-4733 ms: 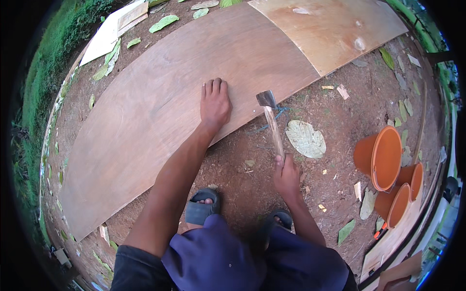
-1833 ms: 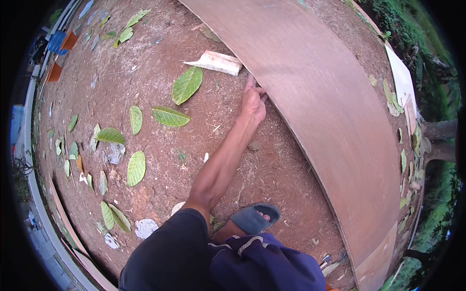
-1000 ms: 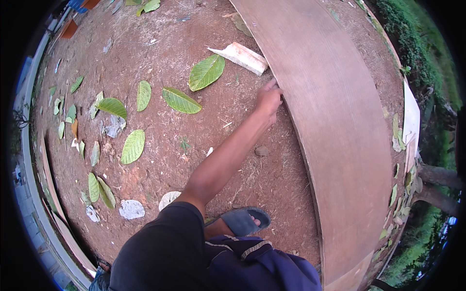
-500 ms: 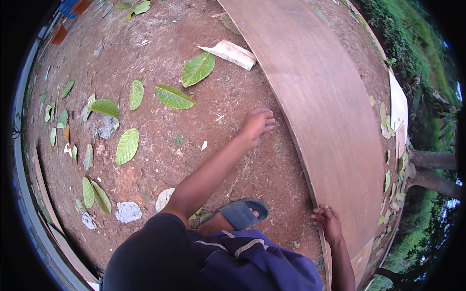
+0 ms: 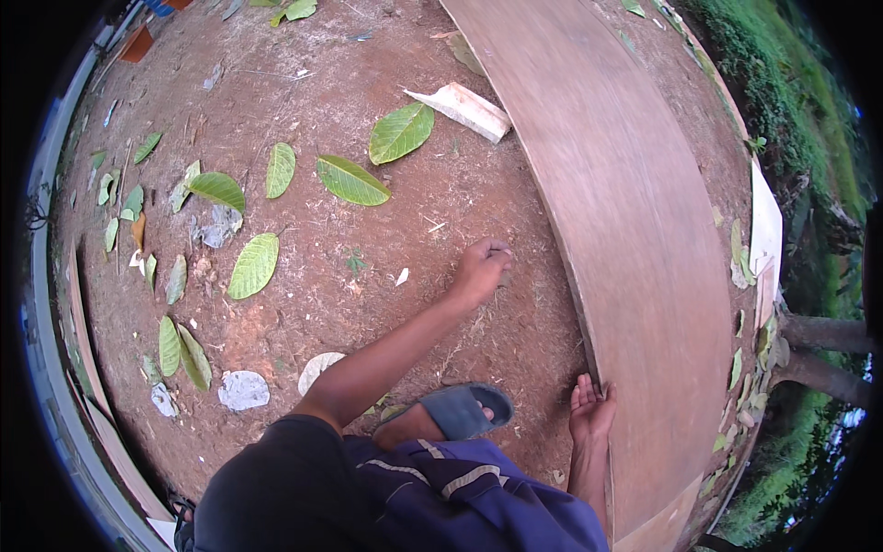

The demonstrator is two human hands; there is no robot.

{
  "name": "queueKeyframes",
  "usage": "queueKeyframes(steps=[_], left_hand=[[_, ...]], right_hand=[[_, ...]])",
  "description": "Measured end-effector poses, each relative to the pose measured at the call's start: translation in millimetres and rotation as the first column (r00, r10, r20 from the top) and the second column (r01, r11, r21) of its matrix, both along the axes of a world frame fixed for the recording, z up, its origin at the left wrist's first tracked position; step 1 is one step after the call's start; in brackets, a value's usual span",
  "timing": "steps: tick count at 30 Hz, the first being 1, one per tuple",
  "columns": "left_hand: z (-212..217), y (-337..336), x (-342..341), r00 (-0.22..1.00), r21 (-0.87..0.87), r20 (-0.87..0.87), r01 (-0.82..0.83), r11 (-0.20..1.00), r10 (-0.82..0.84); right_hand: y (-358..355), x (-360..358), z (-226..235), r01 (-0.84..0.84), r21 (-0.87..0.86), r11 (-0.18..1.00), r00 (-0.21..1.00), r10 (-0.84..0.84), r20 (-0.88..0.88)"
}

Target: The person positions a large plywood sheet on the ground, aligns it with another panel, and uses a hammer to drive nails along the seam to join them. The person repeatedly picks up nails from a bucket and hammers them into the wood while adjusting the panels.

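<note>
A long brown plywood board (image 5: 625, 184) lies on the ground along my right side. My right hand (image 5: 591, 411) is at its near left edge, palm turned up, fingers stretched out and thumb at the edge. Whether it bears any of the board's weight I cannot tell. Over the bare soil left of the board is my left hand (image 5: 484, 273), apart from the board. Its fingers are curled together, and what they hold, if anything, is hidden.
Large green leaves (image 5: 352, 179) are scattered over the reddish soil (image 5: 322, 248). A pale broken strip (image 5: 464, 109) lies against the board's far left edge. My sandalled foot (image 5: 460, 411) stands between my hands. Tree trunks (image 5: 819, 333) rise at the right, and an orange container (image 5: 137, 43) sits far left.
My right hand has turned palm up and shifted left, from above the board to its edge. My left hand has lowered slightly toward me, its fingers more closed. The view has shifted slightly.
</note>
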State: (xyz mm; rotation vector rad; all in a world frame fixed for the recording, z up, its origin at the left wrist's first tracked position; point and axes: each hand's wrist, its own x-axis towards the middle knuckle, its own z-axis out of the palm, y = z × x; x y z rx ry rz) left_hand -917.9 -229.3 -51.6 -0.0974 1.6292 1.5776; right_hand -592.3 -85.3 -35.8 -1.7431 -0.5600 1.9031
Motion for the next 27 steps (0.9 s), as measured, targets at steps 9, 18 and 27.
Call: queueKeyframes(steps=[9,18,27], left_hand=[[5.5,11.5,92.3,0.940,0.055,-0.320,0.148,0.988,-0.122],[-18.8,-23.3,99.0,0.955,0.036,-0.265,0.148,0.988,-0.134],[1.4,22.3,-5.6,0.949,-0.009,-0.300,0.103,0.995,-0.101]], right_hand=[[12.1,-18.7,12.4,0.436,-0.353,0.828,0.801,-0.536,-0.267],[30.7,13.2,-14.2,0.322,-0.392,0.861,0.824,-0.459,-0.332],[3.5,-17.4,-7.5,0.259,-0.176,0.950,0.900,-0.304,-0.311]])
